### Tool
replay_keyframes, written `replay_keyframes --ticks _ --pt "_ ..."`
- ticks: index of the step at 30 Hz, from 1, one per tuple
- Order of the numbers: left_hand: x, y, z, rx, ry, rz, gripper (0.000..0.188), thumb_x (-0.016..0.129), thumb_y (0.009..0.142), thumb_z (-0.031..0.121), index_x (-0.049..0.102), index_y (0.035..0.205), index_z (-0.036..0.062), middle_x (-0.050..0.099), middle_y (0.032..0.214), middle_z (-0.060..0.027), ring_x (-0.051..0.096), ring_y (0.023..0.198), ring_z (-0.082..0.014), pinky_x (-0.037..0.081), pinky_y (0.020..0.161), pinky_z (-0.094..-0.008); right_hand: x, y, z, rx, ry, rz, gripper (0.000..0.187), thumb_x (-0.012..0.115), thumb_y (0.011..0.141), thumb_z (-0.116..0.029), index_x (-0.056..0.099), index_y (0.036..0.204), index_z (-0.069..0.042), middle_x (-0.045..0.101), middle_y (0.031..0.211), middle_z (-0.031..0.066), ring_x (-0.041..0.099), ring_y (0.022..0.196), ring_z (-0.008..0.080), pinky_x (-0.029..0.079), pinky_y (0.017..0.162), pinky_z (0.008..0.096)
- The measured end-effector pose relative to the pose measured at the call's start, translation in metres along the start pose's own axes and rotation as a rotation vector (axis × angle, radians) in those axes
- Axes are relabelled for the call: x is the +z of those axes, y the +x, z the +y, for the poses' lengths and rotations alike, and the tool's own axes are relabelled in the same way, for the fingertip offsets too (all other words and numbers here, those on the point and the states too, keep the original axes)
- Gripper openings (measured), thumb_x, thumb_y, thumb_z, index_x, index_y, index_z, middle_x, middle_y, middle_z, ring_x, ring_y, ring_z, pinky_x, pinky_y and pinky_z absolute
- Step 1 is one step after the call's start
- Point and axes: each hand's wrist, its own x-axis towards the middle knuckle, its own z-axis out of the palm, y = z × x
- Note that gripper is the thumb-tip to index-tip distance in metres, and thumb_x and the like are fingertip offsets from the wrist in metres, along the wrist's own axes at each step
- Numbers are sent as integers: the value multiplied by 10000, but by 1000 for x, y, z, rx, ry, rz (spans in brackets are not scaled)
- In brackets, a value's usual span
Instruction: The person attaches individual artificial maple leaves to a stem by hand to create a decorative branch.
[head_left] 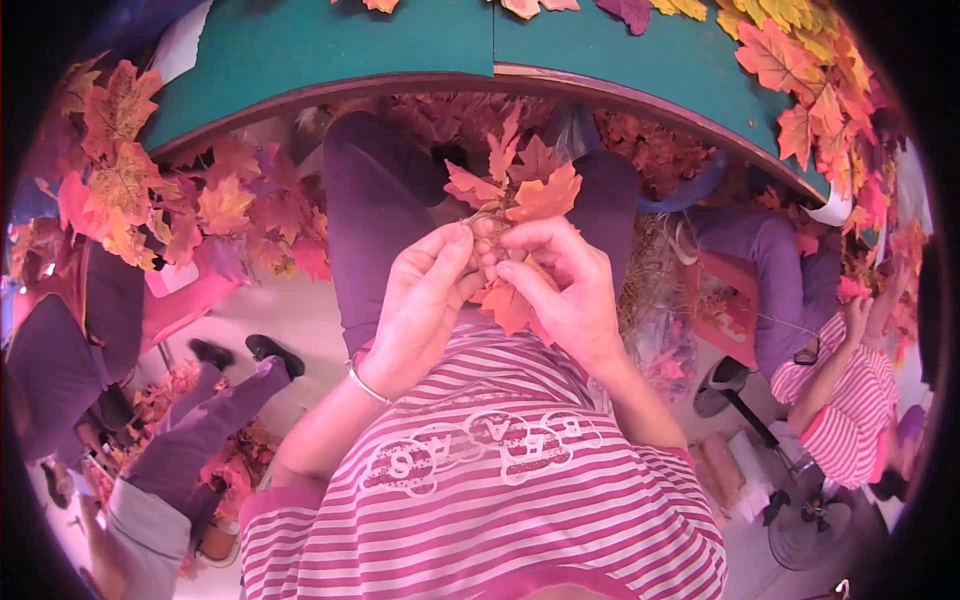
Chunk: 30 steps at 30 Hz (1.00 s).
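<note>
I hold an orange leaf sprig (545, 195) in front of me, above my lap and just short of the edge of the green surface (350, 40). My left hand (425, 285) is nearly closed, its thumb and fingertips pinching the sprig's stem from the left. My right hand (572, 285) has its fingers curled, the thumb and forefinger pressed together on the sprig lower down and to the right; the exact contact is partly hidden by the fingers. The two hands almost meet. Some of the sprig's leaves spread above my fingertips, and another hangs below, between my hands. A thin bracelet (366, 382) rings my left wrist, over my striped shirt (480, 530).

Yellow leaves (780, 15) lie at the far right of the surface, with orange ones spilling over its edge. More leaf bunches (225, 205) are heaped to my left. A co-worker in a striped shirt (845, 400) sits to my right, an arm raised near hanging leaves.
</note>
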Motion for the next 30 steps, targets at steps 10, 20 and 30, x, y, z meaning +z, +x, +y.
replay_keyframes --ticks 10,20,30 --pt "0 -3 -3 71 123 46 283 591 1056 216 677 1163 -32 673 984 -42 638 895 -112 566 869 -289 7 0 -1 14 136 47 137 714 871 98 689 1002 62 682 952 92 714 862 153 590 768 265" --pt "7 -3 -14 10 274 131 302 636 1035 224 682 1213 -16 664 1004 -14 620 854 -79 534 800 -238 -1 6 -15 -316 -421 137 87 720 781 41 662 836 9 637 795 156 655 712 338 532 638 368" --pt "-43 4 -40 -324 -31 -67 234 588 1050 150 609 1263 57 662 970 -22 632 833 -117 560 709 -254 -27 39 -32 -347 -766 -560 113 640 855 -100 621 913 -5 622 890 174 678 780 394 557 662 488"
